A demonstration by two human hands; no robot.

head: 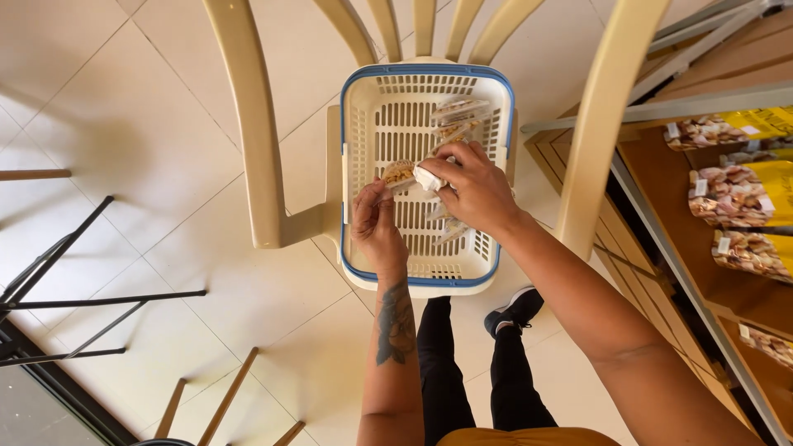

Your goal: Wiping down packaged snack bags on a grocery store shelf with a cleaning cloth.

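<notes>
Your left hand (376,221) is closed in a pinch on the near end of a small clear packet of pale snacks (399,173), and your right hand (472,188) meets it from the other side, fingers curled shut around a small white label or tag (429,178) at the packet's far end. Both hands hold this packet just above the floor of a cream plastic basket with a blue rim (358,140). The basket sits on the seat of a cream plastic chair (256,140), whose curved back slats fan out beyond it. Inside the basket, more clear packets of the same kind (458,116) lie piled toward the far right corner, and a couple more (450,227) lie partly hidden beneath your right hand. Judging by this, several packets already rest in the basket while the one in your hands is not yet set down; whether each carries a tag is too small to tell. To your right, wooden shelves (661,182) hold bagged snacks with yellow headers (735,198). Below the basket you see your dark trousers and one dark shoe (516,307) on the pale tiled floor (124,124). To the left stand thin black metal legs (83,297) of some furniture.
</notes>
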